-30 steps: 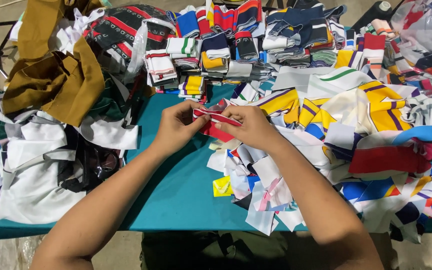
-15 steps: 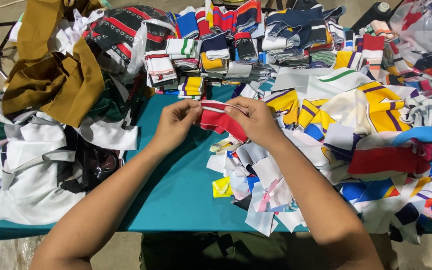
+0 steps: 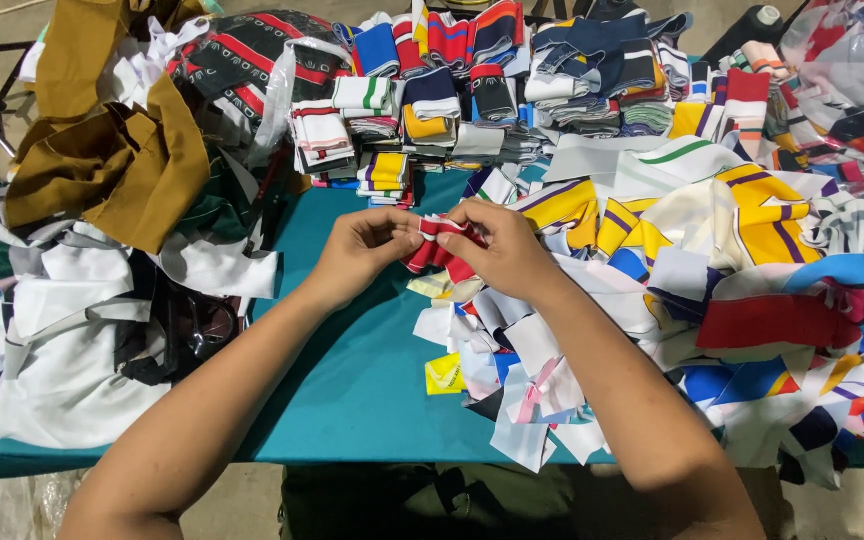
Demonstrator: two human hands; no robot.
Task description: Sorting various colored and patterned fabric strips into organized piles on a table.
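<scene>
Red-and-white fabric strip (image 3: 439, 248) is pinched at its edges by both hands, left hand (image 3: 360, 252) and right hand (image 3: 505, 250), each grip clamped on it. Bare teal desk (image 3: 352, 370) lies open below, between the white cloth heap (image 3: 62, 330) and scrap pile (image 3: 752, 290).

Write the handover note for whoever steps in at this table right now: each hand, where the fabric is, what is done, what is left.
Left hand: pinches the left end of a red and white striped fabric strip, held above the teal table.
Right hand: grips the same strip from the right, fingers curled over it.
Done: folded striped pieces stand stacked along the far edge.
Left: a loose pile of cut pieces lies to the right, small scraps under the right wrist, white fabric and brown cloth to the left. The strip in hand is not yet laid down.
</scene>
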